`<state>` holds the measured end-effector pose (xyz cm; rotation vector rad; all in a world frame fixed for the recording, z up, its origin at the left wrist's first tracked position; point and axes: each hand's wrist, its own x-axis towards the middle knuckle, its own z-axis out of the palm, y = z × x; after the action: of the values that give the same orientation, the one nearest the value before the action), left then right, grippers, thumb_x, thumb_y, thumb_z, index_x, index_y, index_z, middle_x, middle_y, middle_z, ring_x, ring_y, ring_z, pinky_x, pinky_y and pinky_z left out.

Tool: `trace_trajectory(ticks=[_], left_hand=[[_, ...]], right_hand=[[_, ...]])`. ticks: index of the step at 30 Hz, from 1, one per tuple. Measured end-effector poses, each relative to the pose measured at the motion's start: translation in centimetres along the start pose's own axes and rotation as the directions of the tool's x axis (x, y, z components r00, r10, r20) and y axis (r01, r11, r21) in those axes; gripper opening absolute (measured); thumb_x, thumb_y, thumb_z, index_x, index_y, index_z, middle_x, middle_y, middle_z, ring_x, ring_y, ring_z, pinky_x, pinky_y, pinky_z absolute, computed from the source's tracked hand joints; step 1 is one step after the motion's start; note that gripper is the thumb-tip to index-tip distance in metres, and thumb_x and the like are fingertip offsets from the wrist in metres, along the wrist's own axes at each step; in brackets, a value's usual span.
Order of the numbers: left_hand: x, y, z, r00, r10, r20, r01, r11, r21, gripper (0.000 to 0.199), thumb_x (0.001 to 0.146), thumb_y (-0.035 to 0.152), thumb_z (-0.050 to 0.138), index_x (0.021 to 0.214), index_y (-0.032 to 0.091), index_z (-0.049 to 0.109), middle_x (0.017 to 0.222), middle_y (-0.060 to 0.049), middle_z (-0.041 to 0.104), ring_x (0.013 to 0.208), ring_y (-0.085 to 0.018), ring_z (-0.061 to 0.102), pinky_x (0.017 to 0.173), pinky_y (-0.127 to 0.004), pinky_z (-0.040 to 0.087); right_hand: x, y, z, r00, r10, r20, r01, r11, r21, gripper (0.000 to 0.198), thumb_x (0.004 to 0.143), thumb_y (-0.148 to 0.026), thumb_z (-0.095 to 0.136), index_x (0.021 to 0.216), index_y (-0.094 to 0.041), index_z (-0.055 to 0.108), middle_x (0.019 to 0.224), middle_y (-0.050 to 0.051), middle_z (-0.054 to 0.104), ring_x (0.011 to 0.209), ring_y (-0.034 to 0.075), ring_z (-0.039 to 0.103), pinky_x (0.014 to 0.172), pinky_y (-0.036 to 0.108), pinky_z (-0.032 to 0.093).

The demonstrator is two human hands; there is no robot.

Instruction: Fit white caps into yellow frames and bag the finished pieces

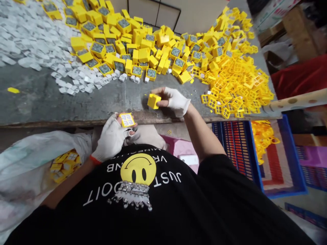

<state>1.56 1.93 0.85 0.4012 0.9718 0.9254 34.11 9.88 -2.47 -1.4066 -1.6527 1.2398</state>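
My left hand (110,137), in a white fingerless glove, grips a yellow plastic frame with white square keys (127,119) at the table's front edge. The white-key face is turned up, and some fingertips are hidden under the piece. To the right, my right hand (173,101), gloved the same way, pinches a yellow plastic block (153,101) between thumb and fingers just over the tabletop. The two pieces are apart. Beyond my hands lies a heap of yellow blocks (143,54), several showing grey patterned faces.
Small white plastic pieces (33,41) are piled at the left of the grey table (30,105). Yellow window-like frames (237,81) are heaped at the right. Below, a blue crate (293,163) holds yellow parts, and a plastic bag (43,146) contains finished-looking yellow-and-white pieces.
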Motion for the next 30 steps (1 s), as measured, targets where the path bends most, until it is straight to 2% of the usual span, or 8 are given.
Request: trace_trajectory(ticks=[4, 7, 10, 14, 18, 20, 26, 30], left_hand=[[0.0, -0.2, -0.5, 0.999, -0.004, 0.032, 0.005, 1.000, -0.016, 0.023, 0.103, 0.033, 0.086, 0.117, 0.027, 0.070, 0.120, -0.008, 0.087, 0.089, -0.026, 0.088, 0.066, -0.029, 0.063], [0.0, -0.5, -0.9, 0.999, -0.016, 0.052, 0.019, 0.999, -0.046, 0.027, 0.101, 0.034, 0.090, 0.117, 0.028, 0.068, 0.121, -0.007, 0.088, 0.090, -0.025, 0.089, 0.067, -0.029, 0.066], [0.0, -0.8, -1.1, 0.998, -0.017, 0.068, 0.022, 0.997, -0.071, 0.030, 0.102, 0.036, 0.091, 0.118, 0.029, 0.067, 0.120, -0.005, 0.088, 0.090, -0.025, 0.089, 0.068, -0.029, 0.067], [-0.1, -0.9, -1.1, 0.998, -0.016, 0.061, 0.021, 0.997, -0.074, 0.035, 0.101, 0.037, 0.092, 0.125, 0.031, 0.067, 0.121, -0.005, 0.088, 0.092, -0.026, 0.090, 0.066, -0.028, 0.066], [-0.3, -0.8, -1.3, 0.998, -0.010, 0.058, 0.015, 0.997, -0.075, 0.039, 0.101, 0.038, 0.091, 0.131, 0.031, 0.067, 0.120, -0.004, 0.087, 0.093, -0.026, 0.090, 0.068, -0.028, 0.067], [-0.4, -0.7, -1.5, 0.998, -0.004, 0.056, 0.009, 0.996, -0.091, 0.039, 0.103, 0.036, 0.089, 0.135, 0.032, 0.068, 0.120, -0.004, 0.087, 0.092, -0.025, 0.090, 0.068, -0.029, 0.067], [-0.4, -0.6, -1.5, 0.999, 0.002, 0.039, 0.002, 0.993, -0.115, 0.027, 0.109, 0.037, 0.084, 0.131, 0.029, 0.071, 0.117, -0.003, 0.089, 0.087, -0.023, 0.087, 0.067, -0.029, 0.064], [-0.6, -0.4, -1.1, 1.000, 0.009, 0.016, -0.008, 0.994, -0.112, 0.030, 0.107, 0.040, 0.088, 0.131, 0.027, 0.076, 0.120, -0.007, 0.088, 0.085, -0.022, 0.086, 0.064, -0.029, 0.064]], right_hand=[[-2.1, 0.6, 0.5, 0.994, 0.064, -0.085, -0.080, 0.975, -0.209, 0.059, 0.090, -0.036, 0.083, 0.147, -0.019, 0.083, 0.136, 0.010, 0.089, 0.127, 0.031, 0.083, 0.119, 0.051, 0.068], [-2.8, -1.1, -0.3, 0.958, 0.090, -0.273, -0.234, 0.794, -0.561, 0.055, 0.102, -0.018, 0.064, 0.154, -0.021, 0.083, 0.141, 0.011, 0.088, 0.136, 0.032, 0.081, 0.126, 0.051, 0.063], [-2.8, -3.9, 0.4, 0.934, 0.129, -0.332, -0.337, 0.619, -0.710, 0.059, 0.107, -0.024, 0.067, 0.165, -0.019, 0.075, 0.145, 0.017, 0.086, 0.135, 0.038, 0.081, 0.123, 0.059, 0.062], [-1.9, -6.3, 2.6, 0.949, 0.210, -0.236, -0.310, 0.483, -0.819, 0.072, 0.101, -0.037, 0.084, 0.169, -0.019, 0.069, 0.151, 0.024, 0.082, 0.137, 0.047, 0.078, 0.121, 0.070, 0.058], [-1.2, -6.4, 2.5, 0.991, 0.121, -0.052, -0.111, 0.552, -0.826, 0.076, 0.103, -0.014, 0.068, 0.178, -0.031, 0.061, 0.186, 0.016, 0.058, 0.162, 0.044, 0.063, 0.129, 0.069, 0.055], [-0.9, -6.1, 1.9, 0.992, 0.090, -0.085, -0.122, 0.580, -0.806, 0.086, 0.102, -0.016, 0.072, 0.185, -0.029, 0.051, 0.194, 0.016, 0.047, 0.167, 0.046, 0.057, 0.131, 0.071, 0.054], [0.1, -6.1, 4.0, 0.965, 0.168, -0.201, -0.259, 0.506, -0.822, 0.086, 0.095, -0.033, 0.091, 0.173, -0.011, 0.063, 0.163, 0.031, 0.072, 0.150, 0.055, 0.068, 0.128, 0.078, 0.050], [-1.6, -7.1, 6.1, 0.999, -0.028, -0.024, 0.003, 0.719, -0.695, 0.077, 0.099, -0.036, 0.085, 0.172, -0.018, 0.067, 0.159, 0.021, 0.077, 0.144, 0.042, 0.073, 0.129, 0.063, 0.058]])
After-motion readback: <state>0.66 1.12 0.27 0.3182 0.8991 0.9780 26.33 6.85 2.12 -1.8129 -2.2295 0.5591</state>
